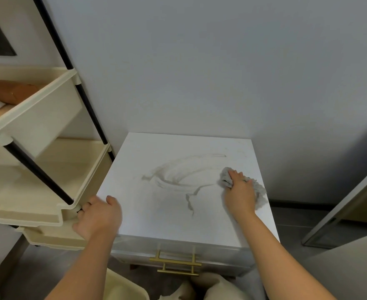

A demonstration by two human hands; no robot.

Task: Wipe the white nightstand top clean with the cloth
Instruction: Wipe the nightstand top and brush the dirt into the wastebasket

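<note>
On the nightstand top's [178, 221] right side, rt hand [239, 194] presses palm-down, fingers curled over a crumpled grey cloth [258, 191], gripping it. Cloth bunched, its long axis running from far-left to near-right under the hand, ragged end poking out toward the right edge. Tan smeared streaks [178, 176] arc across mid-surface, left of the cloth. Lt hand [98, 217] half-open, thumb on the near-left corner, fingers touching a cream shelf rack [48, 191] beside it. Gold handles [176, 264] on the front.
</note>
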